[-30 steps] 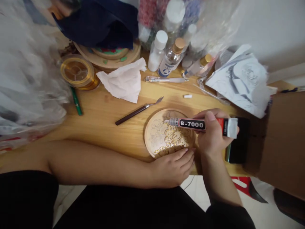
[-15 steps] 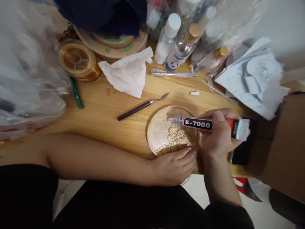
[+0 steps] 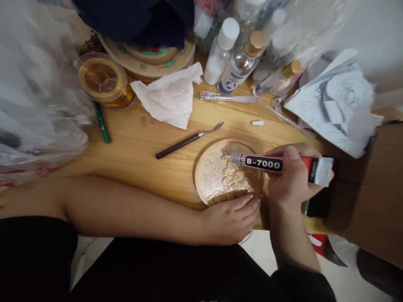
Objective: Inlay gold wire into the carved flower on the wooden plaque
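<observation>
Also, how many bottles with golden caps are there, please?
2. A blue-labelled bottle is just right of the white-capped bottle; a smaller bottle is further right, towards the drawn-on papers. Others may be hidden in the clear plastic behind.

Qty on worktop: 1 L hand, 1 R hand, 1 B-7000 tube, 1 rd wooden disc, 1 palette knife, 1 wire spool, 1 sm. wht cap, 1 grn pen, 2 gold-cap btls; bagged items behind: can't tell no.

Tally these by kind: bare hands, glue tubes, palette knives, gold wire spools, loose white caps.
Hands (left hand, right hand): 2
Glue tube: 1
Palette knife: 1
Gold wire spool: 1
Loose white cap: 1
Total: 6
</observation>
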The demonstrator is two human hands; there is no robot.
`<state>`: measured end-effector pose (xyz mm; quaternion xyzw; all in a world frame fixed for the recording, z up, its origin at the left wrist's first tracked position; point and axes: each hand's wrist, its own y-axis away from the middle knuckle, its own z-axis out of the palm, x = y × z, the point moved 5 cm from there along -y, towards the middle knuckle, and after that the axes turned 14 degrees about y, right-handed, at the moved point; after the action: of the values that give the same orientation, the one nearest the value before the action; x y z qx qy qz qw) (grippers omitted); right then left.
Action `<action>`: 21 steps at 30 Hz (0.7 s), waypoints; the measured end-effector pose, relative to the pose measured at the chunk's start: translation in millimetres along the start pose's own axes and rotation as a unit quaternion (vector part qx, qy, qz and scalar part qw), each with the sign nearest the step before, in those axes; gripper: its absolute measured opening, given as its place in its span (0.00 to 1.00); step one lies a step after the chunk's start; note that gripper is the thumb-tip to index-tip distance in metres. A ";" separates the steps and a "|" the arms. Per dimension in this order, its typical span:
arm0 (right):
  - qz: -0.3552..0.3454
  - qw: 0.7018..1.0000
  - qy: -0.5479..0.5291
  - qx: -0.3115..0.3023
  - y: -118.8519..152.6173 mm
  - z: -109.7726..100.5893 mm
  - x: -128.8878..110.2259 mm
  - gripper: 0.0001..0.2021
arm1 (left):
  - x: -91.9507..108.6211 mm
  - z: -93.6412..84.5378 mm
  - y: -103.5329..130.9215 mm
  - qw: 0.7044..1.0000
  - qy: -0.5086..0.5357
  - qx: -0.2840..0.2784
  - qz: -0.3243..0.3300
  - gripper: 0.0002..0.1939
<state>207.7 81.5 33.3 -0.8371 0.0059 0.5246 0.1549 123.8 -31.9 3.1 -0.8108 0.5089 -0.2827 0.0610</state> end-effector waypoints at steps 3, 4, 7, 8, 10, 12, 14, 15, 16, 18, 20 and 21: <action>-0.011 1.000 0.000 0.013 0.1 -0.8 -2.7 0.09 | -0.4 -1.9 -0.3 1.000 0.000 0.012 -0.002 0.20; -0.013 1.000 0.007 0.018 0.1 -1.1 -3.4 0.09 | -0.4 -2.1 -0.4 1.000 -0.001 0.011 -0.002 0.20; -0.003 0.999 0.026 0.021 0.1 -1.1 -4.1 0.11 | -0.4 -1.9 -0.6 1.000 -0.005 0.002 -0.002 0.20; -0.002 0.999 0.031 0.017 0.1 -0.7 -4.4 0.11 | -0.4 -1.9 -0.6 1.000 -0.004 0.002 -0.002 0.20; -0.007 0.999 0.032 0.011 0.1 -0.3 -5.1 0.10 | -0.5 -2.1 -0.6 1.000 -0.002 0.007 -0.003 0.20; -0.012 1.000 0.025 0.012 0.1 -0.6 -4.5 0.09 | -0.6 -2.5 -0.5 1.000 -0.001 0.014 -0.005 0.20; -0.015 1.000 0.018 0.020 -0.2 -1.7 -2.7 0.09 | -0.6 -2.7 -0.5 1.000 0.001 0.014 -0.005 0.21; -0.018 0.999 0.017 0.024 -0.4 -2.3 -1.8 0.09 | -0.5 -2.6 -0.5 1.000 0.001 0.010 -0.004 0.20; -0.021 0.999 0.018 0.028 -0.6 -2.8 -1.1 0.09 | -0.3 -2.5 -0.5 1.000 0.000 0.003 -0.002 0.20; -0.027 0.999 0.023 0.032 -1.2 -3.1 -0.1 0.09 | -0.1 -2.2 -0.7 1.000 -0.005 -0.011 0.001 0.20; -0.033 0.999 0.025 0.028 -1.6 -2.5 -0.4 0.09 | 0.0 -1.9 -0.8 1.000 -0.007 -0.022 0.003 0.20; -0.038 0.999 0.025 0.024 -1.7 -1.9 -1.0 0.09 | 0.0 -1.8 -0.9 1.000 -0.006 -0.023 0.003 0.20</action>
<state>209.2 82.5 35.4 -0.8457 -0.0092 0.4969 0.1945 123.6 -31.2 4.9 -0.8119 0.5177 -0.2659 0.0458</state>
